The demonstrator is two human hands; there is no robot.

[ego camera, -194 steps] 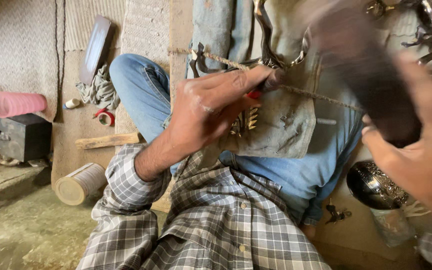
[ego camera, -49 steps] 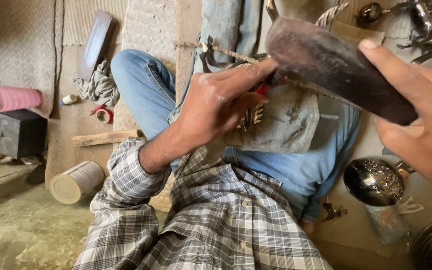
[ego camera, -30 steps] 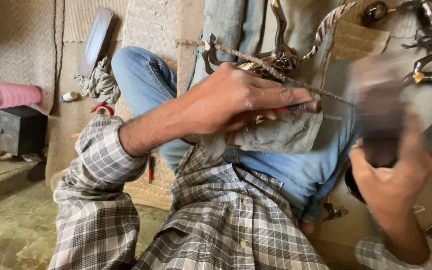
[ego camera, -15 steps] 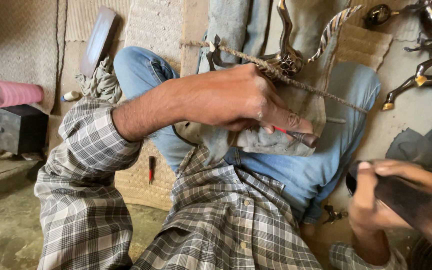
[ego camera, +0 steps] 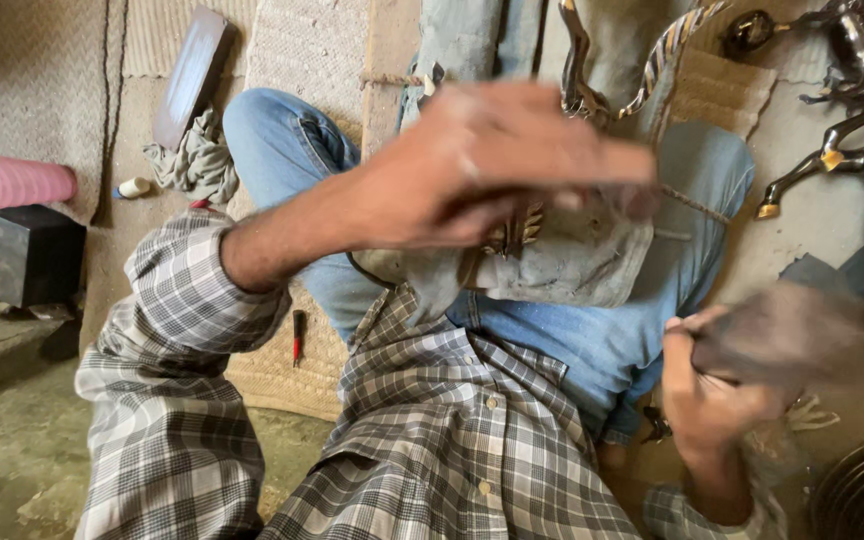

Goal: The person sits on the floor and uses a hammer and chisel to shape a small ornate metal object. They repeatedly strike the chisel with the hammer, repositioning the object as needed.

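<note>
My left hand (ego camera: 512, 160) is blurred in motion above my lap, its fingers closed around a small thin tool whose dark tip pokes out on the right. Under it a grey cloth (ego camera: 572, 260) lies on my blue-jeaned leg with a small brass piece (ego camera: 517, 230) on it. A curved metal ornament (ego camera: 577, 70) stands just behind, and a twine string (ego camera: 692, 200) runs across. My right hand (ego camera: 717, 395) is low at the right, gripping a dark, blurred block (ego camera: 782, 335).
A red-handled tool (ego camera: 297, 335) lies on the woven mat (ego camera: 272, 375). At the left are a pink cylinder (ego camera: 12, 180), a black box (ego camera: 12, 250), a rag (ego camera: 197, 165) and a dark flat slab (ego camera: 192, 75). Shiny metal figures (ego camera: 852, 150) crowd the right.
My right hand has dropped the dark block from up over the work to low at the right. My left hand has lifted and moved across the lap, now blurred.
</note>
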